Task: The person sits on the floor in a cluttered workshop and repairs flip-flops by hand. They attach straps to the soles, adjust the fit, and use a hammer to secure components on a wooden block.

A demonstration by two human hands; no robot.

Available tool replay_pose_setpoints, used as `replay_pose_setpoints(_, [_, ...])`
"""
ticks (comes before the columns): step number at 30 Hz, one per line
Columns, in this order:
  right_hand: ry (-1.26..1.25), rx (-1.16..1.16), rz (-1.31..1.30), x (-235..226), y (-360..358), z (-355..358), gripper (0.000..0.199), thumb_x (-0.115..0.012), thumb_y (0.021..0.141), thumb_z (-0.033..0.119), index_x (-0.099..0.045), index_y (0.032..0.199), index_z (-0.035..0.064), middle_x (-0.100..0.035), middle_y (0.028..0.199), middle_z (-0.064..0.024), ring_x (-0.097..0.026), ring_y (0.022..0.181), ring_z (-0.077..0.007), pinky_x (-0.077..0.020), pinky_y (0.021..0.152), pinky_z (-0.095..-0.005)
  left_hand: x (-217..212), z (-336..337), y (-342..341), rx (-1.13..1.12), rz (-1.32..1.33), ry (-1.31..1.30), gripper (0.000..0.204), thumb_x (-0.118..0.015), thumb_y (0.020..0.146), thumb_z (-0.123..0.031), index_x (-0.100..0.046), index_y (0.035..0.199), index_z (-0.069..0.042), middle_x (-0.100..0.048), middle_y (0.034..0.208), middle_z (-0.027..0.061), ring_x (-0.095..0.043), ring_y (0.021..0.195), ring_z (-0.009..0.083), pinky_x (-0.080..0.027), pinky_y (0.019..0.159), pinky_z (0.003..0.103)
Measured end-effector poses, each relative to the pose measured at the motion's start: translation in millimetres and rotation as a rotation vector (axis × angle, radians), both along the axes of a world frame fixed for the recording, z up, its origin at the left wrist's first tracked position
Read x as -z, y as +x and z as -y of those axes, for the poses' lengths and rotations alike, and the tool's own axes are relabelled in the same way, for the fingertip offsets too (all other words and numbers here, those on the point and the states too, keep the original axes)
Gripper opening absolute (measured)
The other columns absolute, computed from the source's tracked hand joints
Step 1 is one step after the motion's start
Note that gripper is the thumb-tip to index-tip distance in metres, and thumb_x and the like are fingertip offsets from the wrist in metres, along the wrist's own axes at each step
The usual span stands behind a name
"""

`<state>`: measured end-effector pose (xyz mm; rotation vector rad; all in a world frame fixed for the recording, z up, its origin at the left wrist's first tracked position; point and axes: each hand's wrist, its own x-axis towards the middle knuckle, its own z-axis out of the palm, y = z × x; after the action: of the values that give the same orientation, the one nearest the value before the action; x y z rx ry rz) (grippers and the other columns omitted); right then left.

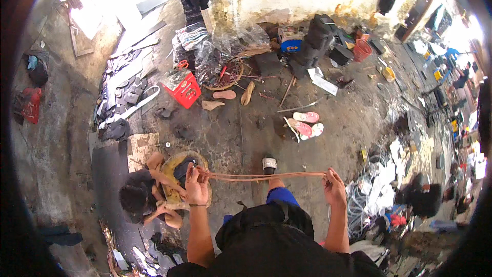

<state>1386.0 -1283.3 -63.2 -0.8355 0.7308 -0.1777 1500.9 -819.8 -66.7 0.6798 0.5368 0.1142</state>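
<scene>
Several thin brown strips [266, 177] are stretched sideways in front of my body, over the floor. My left hand [197, 185] is raised, its fingers closed on their left end. At the other end, my right hand [334, 189] pinches the strips between thumb and fingers. Between the two hands the strips run nearly straight and lie close together. What they are made of cannot be made out. Below them my foot in a white-strapped sandal [269, 164] shows on the floor.
A co-worker [138, 195] sits at the left beside a round yellowish stool or block [202, 160]. Ahead lie pink-and-white sandals [306, 125], shoe-shaped pieces [224, 94] and a red box [183, 91]. Clear tubing and white scraps [376, 179] heap up at the right.
</scene>
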Motion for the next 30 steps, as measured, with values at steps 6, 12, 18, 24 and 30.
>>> replay_pose_setpoints(6, [-0.151, -0.46, -0.158, 2.9, 228.9, 18.7, 0.038, -0.068, 0.096, 0.013, -0.059, 0.127, -0.0063, -0.066, 0.109, -0.0074, -0.066, 0.098, -0.0171, -0.0559, 0.086, -0.029, 18.4, -21.1, 81.4, -0.22, -0.093, 0.063, 0.041, -0.061, 0.1, -0.009, -0.049, 0.139, -0.011, -0.063, 0.108, 0.0066, -0.064, 0.1, 0.0212, -0.057, 0.094, 0.041])
replay_pose_setpoints(12, [-0.234, -0.606, -0.064, -15.6, 376.5, -11.3, 0.048, -0.069, 0.096, 0.013, -0.052, 0.135, -0.0073, -0.067, 0.117, -0.0132, -0.069, 0.097, -0.0213, -0.0591, 0.085, -0.031, 27.0, -33.2, 131.6, -0.374, -0.123, 0.055, 0.033, -0.06, 0.101, -0.01, -0.051, 0.133, -0.01, -0.063, 0.112, 0.0075, -0.064, 0.102, 0.02, -0.057, 0.094, 0.04])
replay_pose_setpoints(18, [-0.286, -0.547, -0.227, 21.5, 451.9, -26.3, 0.036, -0.069, 0.096, 0.012, -0.059, 0.126, -0.0055, -0.071, 0.107, -0.0119, -0.071, 0.089, -0.0186, -0.0604, 0.079, -0.0318, 77.3, -65.2, 216.3, -0.381, -0.097, -0.026, 0.018, -0.06, 0.102, -0.014, -0.061, 0.119, -0.008, -0.066, 0.106, 0.0052, -0.066, 0.097, 0.0196, -0.056, 0.097, 0.039])
replay_pose_setpoints(24, [-0.244, -0.654, -0.299, 19.3, 513.8, -35.5, 0.028, -0.066, 0.098, 0.008, -0.06, 0.122, -0.0037, -0.068, 0.108, -0.0105, -0.069, 0.091, -0.0196, -0.0598, 0.08, -0.0316, 56.7, -80.5, 324.1, -0.422, -0.099, -0.11, 0.02, -0.058, 0.104, -0.021, -0.063, 0.117, -0.007, -0.065, 0.096, 0.001, -0.061, 0.078, 0.0133, -0.057, 0.085, 0.032])
replay_pose_setpoints(30, [-0.958, -1.016, -0.191, 92.3, 618.6, -38.4, 0.038, -0.071, 0.093, 0.016, -0.06, 0.123, -0.0051, -0.068, 0.108, -0.0133, -0.069, 0.093, -0.0226, -0.0569, 0.083, -0.0322, 55.8, -116.3, 376.8, -0.535, 0.02, -0.002, 0.016, -0.053, 0.106, -0.02, -0.058, 0.113, -0.006, -0.055, 0.086, -0.0014, -0.048, 0.068, 0.0094, -0.046, 0.059, 0.025])
